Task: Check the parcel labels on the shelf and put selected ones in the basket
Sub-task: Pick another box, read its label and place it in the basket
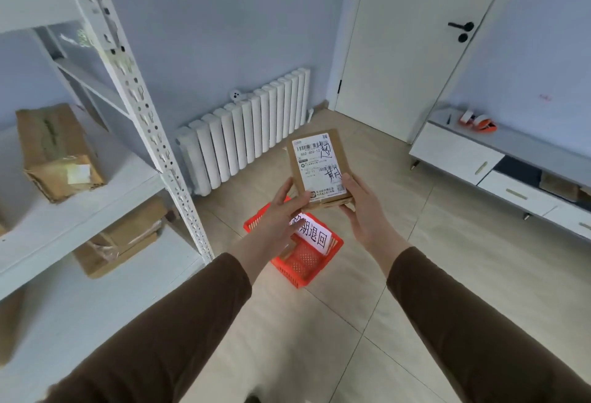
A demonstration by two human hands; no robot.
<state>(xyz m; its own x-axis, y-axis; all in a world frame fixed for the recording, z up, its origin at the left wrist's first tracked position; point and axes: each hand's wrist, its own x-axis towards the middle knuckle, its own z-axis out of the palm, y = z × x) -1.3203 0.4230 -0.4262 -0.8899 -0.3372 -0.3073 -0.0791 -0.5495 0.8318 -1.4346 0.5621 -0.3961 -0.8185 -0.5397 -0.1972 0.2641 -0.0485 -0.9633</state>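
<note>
I hold a small flat brown parcel (319,169) in front of me, its white label with barcodes and handwritten marks facing up. My left hand (281,214) holds its lower left edge, thumb on top and fingers beneath. My right hand (361,207) grips its lower right corner. Directly below the parcel, an orange-red mesh basket (303,262) stands on the floor with a white printed sign in it. The white metal shelf (80,211) at left carries a worn brown box (57,153) on one level and stacked brown parcels (121,236) on the level under it.
A white radiator (249,127) lines the far wall behind the basket. A white door (412,44) stands at the back right. A low white cabinet (499,159) on the right bears orange tape dispensers (479,121). Beige tiled floor (351,322) spreads around the basket.
</note>
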